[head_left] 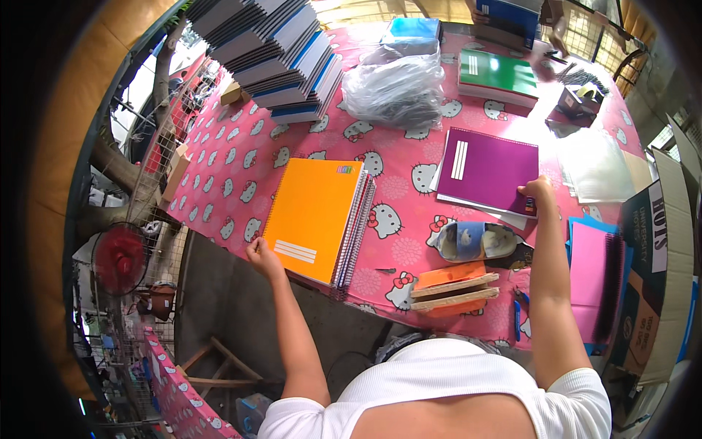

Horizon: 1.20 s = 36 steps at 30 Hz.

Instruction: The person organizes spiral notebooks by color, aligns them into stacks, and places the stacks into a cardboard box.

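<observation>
A stack of spiral notebooks [313,216] with a yellow-orange cover on top lies left of centre on the table. Beside its lower left corner is my left hand [265,259], closed with curled fingers; what is in them, if anything, I cannot make out. To the right, a purple notebook cover [491,167] rests over white sheets that stick out at its left and lower edges. My right hand [540,192] grips the purple cover at its lower right edge, with the thumb on top.
A pink patterned cloth [398,194] covers the table. Tall notebook stacks [292,73], plastic wrap [395,88] and a green-covered stack [497,73] stand farther back. Nearer are a slipper-like object [479,241], wooden blocks [455,289], blue pliers [518,318] and pink covers [594,274]. Another person's hand [559,36] shows beyond.
</observation>
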Each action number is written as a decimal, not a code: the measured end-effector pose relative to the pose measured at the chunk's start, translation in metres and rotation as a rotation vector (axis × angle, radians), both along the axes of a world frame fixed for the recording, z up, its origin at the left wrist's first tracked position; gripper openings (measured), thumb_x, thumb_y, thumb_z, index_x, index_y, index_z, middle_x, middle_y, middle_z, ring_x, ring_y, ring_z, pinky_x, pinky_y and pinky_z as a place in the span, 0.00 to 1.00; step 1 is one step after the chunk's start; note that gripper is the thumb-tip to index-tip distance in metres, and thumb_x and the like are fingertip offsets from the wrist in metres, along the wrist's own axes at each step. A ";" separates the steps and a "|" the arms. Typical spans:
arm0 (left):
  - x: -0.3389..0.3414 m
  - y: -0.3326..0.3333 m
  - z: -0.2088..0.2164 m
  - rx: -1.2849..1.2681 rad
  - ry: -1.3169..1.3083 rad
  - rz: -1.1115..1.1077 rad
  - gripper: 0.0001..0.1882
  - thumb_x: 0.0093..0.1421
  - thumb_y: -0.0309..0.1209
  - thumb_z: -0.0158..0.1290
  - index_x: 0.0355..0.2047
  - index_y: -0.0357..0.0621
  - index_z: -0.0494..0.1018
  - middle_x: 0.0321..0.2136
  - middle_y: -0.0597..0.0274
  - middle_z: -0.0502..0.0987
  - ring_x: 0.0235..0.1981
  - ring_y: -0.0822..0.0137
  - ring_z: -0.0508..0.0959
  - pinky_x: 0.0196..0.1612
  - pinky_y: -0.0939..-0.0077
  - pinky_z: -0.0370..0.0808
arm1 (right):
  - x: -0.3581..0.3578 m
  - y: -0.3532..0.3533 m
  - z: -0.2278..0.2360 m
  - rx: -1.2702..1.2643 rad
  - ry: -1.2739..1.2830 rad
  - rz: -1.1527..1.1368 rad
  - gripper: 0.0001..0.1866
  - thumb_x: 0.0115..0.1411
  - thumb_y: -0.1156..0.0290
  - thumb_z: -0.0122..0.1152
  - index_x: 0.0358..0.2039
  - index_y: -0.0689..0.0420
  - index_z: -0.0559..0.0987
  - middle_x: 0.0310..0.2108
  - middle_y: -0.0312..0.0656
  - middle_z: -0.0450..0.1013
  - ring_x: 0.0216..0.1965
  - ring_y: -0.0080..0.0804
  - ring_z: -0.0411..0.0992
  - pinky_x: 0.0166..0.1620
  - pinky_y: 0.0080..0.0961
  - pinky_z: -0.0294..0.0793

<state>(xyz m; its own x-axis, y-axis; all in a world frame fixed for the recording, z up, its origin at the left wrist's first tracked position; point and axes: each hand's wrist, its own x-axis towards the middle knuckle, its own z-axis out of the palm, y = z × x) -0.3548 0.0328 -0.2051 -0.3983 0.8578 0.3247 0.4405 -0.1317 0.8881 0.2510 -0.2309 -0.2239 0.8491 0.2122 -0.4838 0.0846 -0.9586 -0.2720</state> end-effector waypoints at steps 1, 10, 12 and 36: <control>-0.021 0.009 -0.003 -0.034 0.028 -0.008 0.14 0.61 0.33 0.51 0.41 0.33 0.69 0.40 0.52 0.74 0.42 0.61 0.73 0.48 0.67 0.69 | 0.002 0.006 -0.006 0.000 0.015 0.036 0.35 0.41 0.52 0.75 0.45 0.61 0.77 0.47 0.50 0.74 0.50 0.36 0.73 0.51 0.34 0.72; 0.166 -0.221 0.107 -0.036 0.593 -1.101 0.42 0.56 0.39 0.57 0.62 0.40 0.45 0.61 0.46 0.52 0.62 0.49 0.55 0.61 0.46 0.53 | -0.045 0.021 0.009 0.409 -0.242 -0.138 0.33 0.46 0.72 0.62 0.44 0.81 0.57 0.40 0.67 0.70 0.47 0.54 0.72 0.51 0.36 0.72; 0.195 -0.250 0.084 -0.227 0.791 -1.423 0.51 0.52 0.41 0.61 0.65 0.42 0.40 0.62 0.46 0.52 0.63 0.49 0.56 0.60 0.44 0.55 | -0.060 0.010 0.023 0.538 -0.297 -0.068 0.26 0.45 0.76 0.64 0.42 0.73 0.64 0.39 0.60 0.72 0.45 0.51 0.73 0.48 0.36 0.72; 0.305 -0.131 0.003 -0.085 -0.478 -1.220 0.22 0.57 0.24 0.56 0.48 0.40 0.58 0.42 0.59 0.70 0.43 0.69 0.72 0.48 0.73 0.69 | -0.099 -0.046 -0.012 1.287 -0.117 0.299 0.27 0.48 0.86 0.59 0.50 0.59 0.67 0.39 0.42 0.72 0.41 0.32 0.71 0.45 0.28 0.70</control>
